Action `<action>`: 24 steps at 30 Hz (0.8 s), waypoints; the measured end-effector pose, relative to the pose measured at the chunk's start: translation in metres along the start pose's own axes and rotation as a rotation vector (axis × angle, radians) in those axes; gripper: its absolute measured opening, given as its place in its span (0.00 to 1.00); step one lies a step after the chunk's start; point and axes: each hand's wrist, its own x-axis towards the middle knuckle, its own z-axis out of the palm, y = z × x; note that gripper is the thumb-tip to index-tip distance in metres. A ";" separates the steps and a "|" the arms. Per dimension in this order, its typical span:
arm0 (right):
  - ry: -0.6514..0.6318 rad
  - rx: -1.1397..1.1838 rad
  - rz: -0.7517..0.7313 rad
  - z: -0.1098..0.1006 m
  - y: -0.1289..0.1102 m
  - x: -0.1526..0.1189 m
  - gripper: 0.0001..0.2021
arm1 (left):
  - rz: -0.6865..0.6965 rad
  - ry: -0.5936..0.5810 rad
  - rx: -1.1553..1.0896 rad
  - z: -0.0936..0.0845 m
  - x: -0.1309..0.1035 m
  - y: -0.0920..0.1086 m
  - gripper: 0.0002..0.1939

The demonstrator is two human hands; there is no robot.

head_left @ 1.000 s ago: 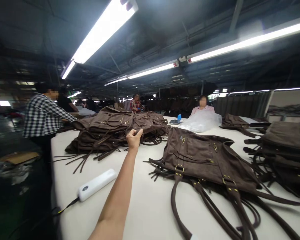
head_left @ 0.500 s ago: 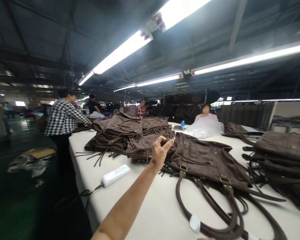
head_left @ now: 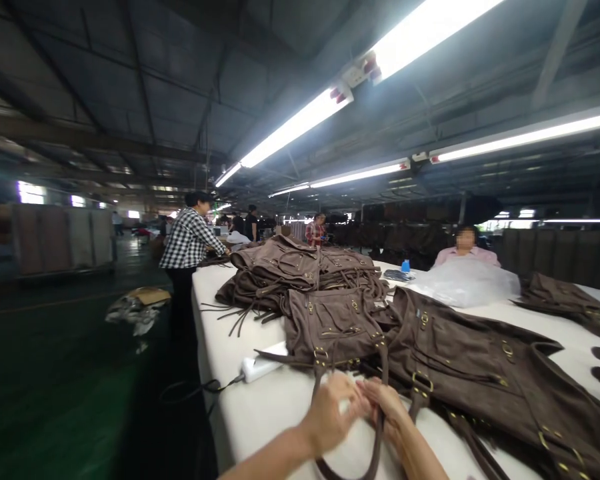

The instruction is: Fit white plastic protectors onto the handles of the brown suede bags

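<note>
Meeting over the handle (head_left: 379,433): the left hand (head_left: 331,410) and the right hand (head_left: 387,405), which I watch from afar, fingertips close together or touching, inside the loop's outline.
Left grip: fingers bent, thumb turned to the right; blur hides the contact, and I cannot tell whether it is clamped on anything.
Right grip: fingers pointing to the far left, across the loop's right side; I cannot tell whether they close round it.
Left bag (head_left: 336,320): on the table (head_left: 253,417), just to the far side of both hands, pocket and buckles uppermost.
Handle axis: I trace the loop lengthwise from the bag's near edge towards the near side; its right side is nearer the right hand, its left side passes behind the left.
Right bag (head_left: 465,350): just beside, to the right.
Stack of bags (head_left: 275,260): to the far side of the left bag.
White device (head_left: 257,369): left of the bag, partly hidden by a strap (head_left: 283,359).
Co-worker in a checked shirt (head_left: 186,237): far left.
</note>
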 end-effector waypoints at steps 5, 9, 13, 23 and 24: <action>0.011 0.067 -0.011 -0.013 0.015 0.017 0.21 | -0.442 0.379 0.111 -0.092 0.093 -0.061 0.15; 0.005 0.103 -0.017 -0.016 0.011 0.018 0.20 | -0.732 0.359 0.014 -0.109 0.133 -0.101 0.19; 0.015 0.125 -0.007 -0.016 0.012 0.020 0.20 | -0.875 0.279 -0.152 -0.095 0.139 -0.119 0.18; -0.015 0.187 0.016 -0.007 0.007 0.024 0.21 | -0.786 0.248 -0.474 -0.072 0.187 -0.093 0.18; -0.036 0.197 0.016 -0.005 0.006 0.024 0.22 | -0.730 0.259 -0.490 -0.070 0.196 -0.082 0.17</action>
